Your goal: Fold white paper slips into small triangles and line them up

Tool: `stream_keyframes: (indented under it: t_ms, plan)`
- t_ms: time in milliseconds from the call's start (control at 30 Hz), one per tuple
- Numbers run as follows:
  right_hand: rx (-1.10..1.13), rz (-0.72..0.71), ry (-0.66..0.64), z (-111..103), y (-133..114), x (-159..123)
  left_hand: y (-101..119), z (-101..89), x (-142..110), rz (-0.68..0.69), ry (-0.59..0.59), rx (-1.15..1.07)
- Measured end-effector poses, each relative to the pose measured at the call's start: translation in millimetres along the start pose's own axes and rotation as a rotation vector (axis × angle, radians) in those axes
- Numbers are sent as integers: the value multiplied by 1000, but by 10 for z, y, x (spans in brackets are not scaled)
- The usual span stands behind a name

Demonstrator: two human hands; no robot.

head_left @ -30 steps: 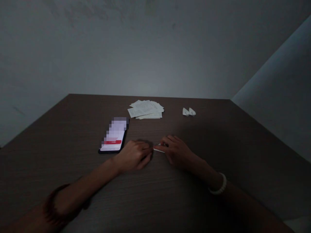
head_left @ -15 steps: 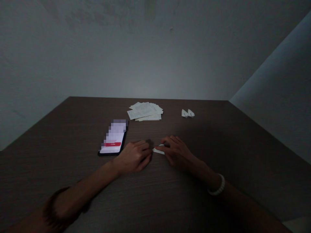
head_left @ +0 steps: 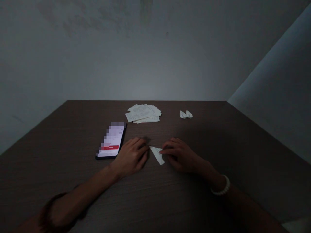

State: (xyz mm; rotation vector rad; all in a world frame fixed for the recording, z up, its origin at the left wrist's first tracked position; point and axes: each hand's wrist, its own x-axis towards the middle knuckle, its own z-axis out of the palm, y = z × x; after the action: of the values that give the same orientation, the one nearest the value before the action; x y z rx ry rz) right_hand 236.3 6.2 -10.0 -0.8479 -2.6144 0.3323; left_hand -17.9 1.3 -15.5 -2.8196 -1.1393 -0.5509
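A small white piece of folded paper [head_left: 157, 156], shaped like a narrow triangle with faint print, lies on the table between my hands. At its upper left corner, my left hand [head_left: 132, 156] is closed, with the fingertips on the tip of the paper. From the other side my right hand [head_left: 181, 156] reaches in, its index finger on the paper's right edge and the thumb curled below. The right fingers look closed on that edge, though the thumb's contact is partly hidden in shadow.
A lit phone [head_left: 111, 140] lies left of my left hand. Behind it sits a fanned pile of printed paper slips [head_left: 143, 113]. Farther right stands a small bow-shaped folded paper [head_left: 186, 114]. The brown table [head_left: 150, 200] ends at a grey wall [head_left: 145, 64].
The folded paper has turned so its wider end points toward me, and more of it shows. My right hand has shifted slightly right, and the view has moved a little.
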Motion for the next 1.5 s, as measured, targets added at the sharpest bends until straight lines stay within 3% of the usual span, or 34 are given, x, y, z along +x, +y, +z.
stream_keyframes:
  t_ms: [300, 700, 933, 1200, 1500]
  plan:
    - [27, 18, 16, 23, -14, 23, 22, -13, 7, 194, -21, -108]
    - [36, 31, 94, 64, 8, 23, 64, -2, 69, 93, -49, -317]
    - [39, -14, 42, 55, -16, 35, 77, -19, 76, 109, -27, -318]
    - [-26, 52, 99, 56, 16, 39, 56, -8, 75, -8, 4, -276]
    - [-7, 98, 82, 64, 30, 32, 17, 42, 78, 10, 22, -278]
